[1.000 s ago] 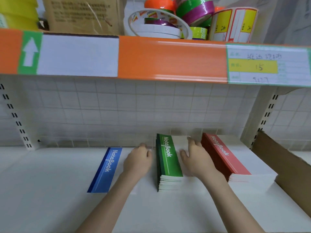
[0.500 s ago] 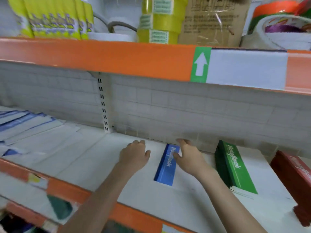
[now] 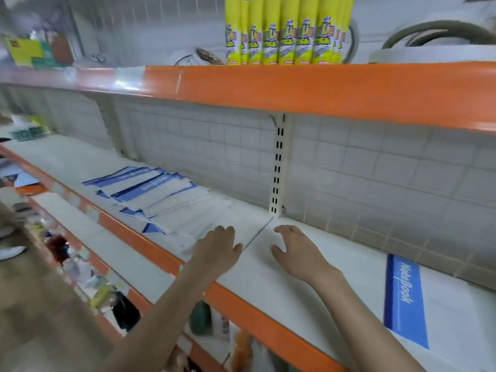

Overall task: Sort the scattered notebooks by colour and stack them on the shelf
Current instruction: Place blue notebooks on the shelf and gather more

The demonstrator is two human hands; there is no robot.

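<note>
Left hand: the left hand [image 3: 218, 249] is over the white shelf [image 3: 268, 269], palm down, fingers loosely spread and holding nothing.
Right hand: the right hand [image 3: 296, 252] is just beside it, also palm down with relaxed fingers and holding nothing (whether either palm touches the board cannot be told).
Between the hands: a seam [image 3: 259, 232] in the shelf board runs back to a slotted post [image 3: 277, 167] on the tiled back wall.
Left of the hands: scattered blue notebooks [image 3: 146, 190] lie fanned and overlapping on the same shelf, near the left hand but apart from it.
Right of the hands: a blue notebook [image 3: 405, 299] lies flat, well apart from the right hand.
Above the hands: an orange shelf edge [image 3: 308, 87] carries a row of yellow packets [image 3: 287, 30].
Below the hands: lower shelves hold blurred goods.
</note>
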